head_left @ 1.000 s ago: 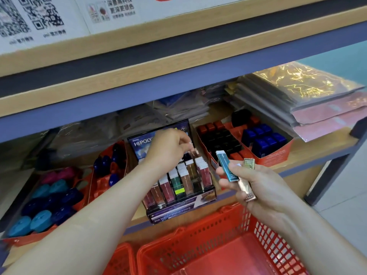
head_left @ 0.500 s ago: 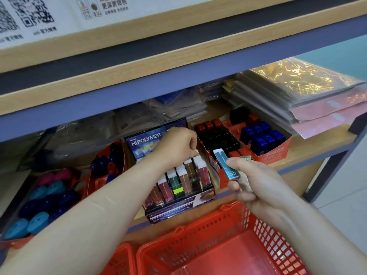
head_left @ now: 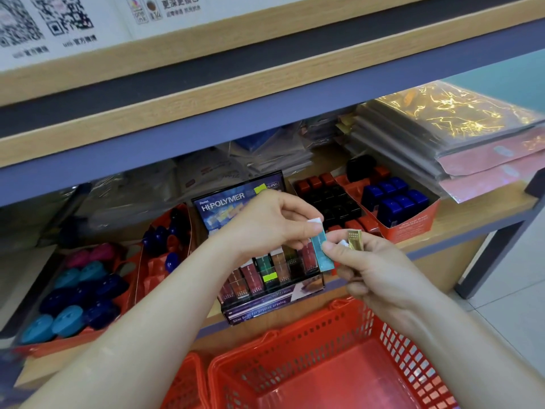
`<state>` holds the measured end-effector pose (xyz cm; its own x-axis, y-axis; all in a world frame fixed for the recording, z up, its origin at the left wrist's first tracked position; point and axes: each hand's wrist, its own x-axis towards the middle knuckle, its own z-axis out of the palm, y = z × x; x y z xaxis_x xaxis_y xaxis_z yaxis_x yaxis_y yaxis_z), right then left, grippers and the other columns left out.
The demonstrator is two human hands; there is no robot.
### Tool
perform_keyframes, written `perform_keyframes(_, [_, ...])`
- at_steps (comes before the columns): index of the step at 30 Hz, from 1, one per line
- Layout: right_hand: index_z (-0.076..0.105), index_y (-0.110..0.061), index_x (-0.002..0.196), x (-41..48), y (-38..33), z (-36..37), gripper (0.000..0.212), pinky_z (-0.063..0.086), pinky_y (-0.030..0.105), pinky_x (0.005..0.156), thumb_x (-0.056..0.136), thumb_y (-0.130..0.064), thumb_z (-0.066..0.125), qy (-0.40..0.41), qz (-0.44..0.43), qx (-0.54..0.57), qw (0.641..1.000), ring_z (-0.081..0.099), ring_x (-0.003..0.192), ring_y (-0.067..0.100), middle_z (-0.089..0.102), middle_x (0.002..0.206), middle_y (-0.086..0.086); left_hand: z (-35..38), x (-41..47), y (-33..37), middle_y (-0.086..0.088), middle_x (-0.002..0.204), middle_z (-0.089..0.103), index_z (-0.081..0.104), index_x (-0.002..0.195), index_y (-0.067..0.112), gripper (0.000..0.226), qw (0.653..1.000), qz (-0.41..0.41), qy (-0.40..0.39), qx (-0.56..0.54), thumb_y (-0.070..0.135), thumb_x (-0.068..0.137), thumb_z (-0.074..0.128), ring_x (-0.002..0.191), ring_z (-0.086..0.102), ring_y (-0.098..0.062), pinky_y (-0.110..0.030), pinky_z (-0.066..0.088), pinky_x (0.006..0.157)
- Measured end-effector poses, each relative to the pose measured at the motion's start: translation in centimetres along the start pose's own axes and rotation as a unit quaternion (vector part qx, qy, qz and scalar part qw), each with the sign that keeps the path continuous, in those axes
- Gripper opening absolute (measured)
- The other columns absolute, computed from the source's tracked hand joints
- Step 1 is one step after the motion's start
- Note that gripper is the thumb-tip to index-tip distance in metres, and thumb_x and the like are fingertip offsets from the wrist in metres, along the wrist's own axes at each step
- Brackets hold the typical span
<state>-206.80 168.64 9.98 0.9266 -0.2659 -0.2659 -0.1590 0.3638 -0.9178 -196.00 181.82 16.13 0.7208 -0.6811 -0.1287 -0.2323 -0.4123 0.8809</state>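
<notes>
A light wooden shelf (head_left: 474,216) with a blue-grey front edge runs left to right, on a dark metal leg (head_left: 498,252) at right. Pale tiled floor (head_left: 516,296) lies near right; a teal wall (head_left: 507,69) stands far right.

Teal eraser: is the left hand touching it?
Touching. The head view shows the left hand pinching the teal eraser at its white top end, while the right hand grips its lower part.

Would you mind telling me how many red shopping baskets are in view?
2. One basket stands below the eraser display; the second basket is to its left, largely cut off at the bottom edge. More may lie out of view.
</notes>
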Motion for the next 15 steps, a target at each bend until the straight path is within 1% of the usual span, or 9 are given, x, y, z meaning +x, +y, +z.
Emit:
perform_keyframes(3, [0.066,-0.009,0.11,0.0,-0.4,0.0,0.027,0.035,0.018,0.042,0.087,0.004,0.063,0.012,0.017,0.068,0.997,0.05,0.054,0.007,0.063,0.076,0.004,-0.7,-0.2,0.0,-0.007,0.076,0.073,0.072,0.092,0.008,0.008,0.997,0.014,0.073,-0.023,0.007,0.084,0.072,0.068,0.07,-0.014,-0.019,0.054,0.064])
perform_keyframes(5, [0.06,-0.007,0.117,-0.1,-0.8,-0.2,0.036,0.047,0.021,0.052,0.089,0.014,0.052,0.007,0.038,0.137,0.99,0.065,0.067,0.011,0.072,0.096,0.012,-1.9,-0.2,-0.2,-0.006,0.078,0.074,0.07,0.09,0.012,0.006,0.989,0.025,0.145,-0.027,0.007,0.088,0.069,0.073,0.072,-0.014,-0.019,0.055,0.066])
perform_keyframes(6, [0.057,-0.006,0.12,-0.1,-0.9,-0.4,0.038,0.053,0.025,0.058,0.092,0.016,0.046,0.0,0.041,0.164,0.986,0.071,0.078,0.016,0.071,0.106,0.018,-2.6,-0.2,-0.4,-0.005,0.079,0.074,0.069,0.09,0.014,0.007,0.983,0.029,0.18,-0.025,0.007,0.089,0.067,0.074,0.072,-0.013,-0.019,0.055,0.066])
perform_keyframes(7, [0.054,-0.005,0.122,-0.2,-1.0,-0.5,0.037,0.058,0.029,0.064,0.094,0.015,0.042,-0.007,0.039,0.181,0.983,0.073,0.087,0.022,0.07,0.111,0.021,-3.2,-0.1,-0.7,-0.005,0.079,0.074,0.068,0.09,0.015,0.008,0.977,0.03,0.212,-0.02,0.007,0.09,0.065,0.073,0.072,-0.012,-0.019,0.055,0.066])
perform_keyframes(8, [0.052,-0.005,0.123,-0.3,-1.0,-0.5,0.034,0.061,0.033,0.068,0.096,0.013,0.042,-0.01,0.037,0.186,0.982,0.073,0.092,0.028,0.07,0.112,0.021,-3.6,0.0,-1.0,-0.005,0.079,0.073,0.066,0.089,0.016,0.01,0.971,0.028,0.238,-0.008,0.006,0.09,0.064,0.07,0.071,-0.01,-0.019,0.056,0.065])
perform_keyframes(9, [0.053,-0.004,0.122,-0.4,-1.1,-0.5,0.029,0.062,0.034,0.068,0.097,0.009,0.044,-0.009,0.036,0.179,0.983,0.073,0.092,0.032,0.071,0.111,0.02,-4.0,0.1,-1.3,-0.005,0.079,0.072,0.066,0.088,0.017,0.011,0.966,0.026,0.256,0.01,0.007,0.091,0.064,0.068,0.07,-0.009,-0.02,0.056,0.065])
perform_keyframes(11, [0.057,-0.002,0.117,-0.6,-1.1,-0.3,0.02,0.061,0.028,0.058,0.098,0.001,0.049,0.0,0.034,0.129,0.991,0.074,0.086,0.03,0.074,0.104,0.015,-4.2,0.3,-1.9,-0.003,0.078,0.072,0.065,0.085,0.02,0.013,0.962,0.024,0.268,0.052,0.009,0.089,0.067,0.069,0.07,-0.012,-0.028,0.059,0.07])
perform_keyframes(13, [0.061,-0.003,0.109,-0.8,-1.1,-0.1,0.014,0.05,0.018,0.042,0.098,-0.009,0.054,0.004,0.028,0.071,0.997,0.073,0.067,0.02,0.076,0.093,0.012,-4.1,0.5,-2.5,-0.002,0.076,0.072,0.067,0.081,0.024,0.015,0.961,0.027,0.265,0.073,0.011,0.088,0.069,0.072,0.071,-0.018,-0.037,0.06,0.076])
perform_keyframes(15, [0.062,-0.005,0.098,-0.8,-1.0,0.2,0.013,0.034,0.016,0.033,0.097,-0.017,0.056,0.003,0.011,0.02,1.0,0.056,0.043,0.011,0.074,0.078,0.01,-3.9,0.6,-3.0,0.001,0.076,0.072,0.068,0.078,0.029,0.018,0.96,0.031,0.265,0.083,0.013,0.086,0.072,0.074,0.071,-0.018,-0.041,0.059,0.08])
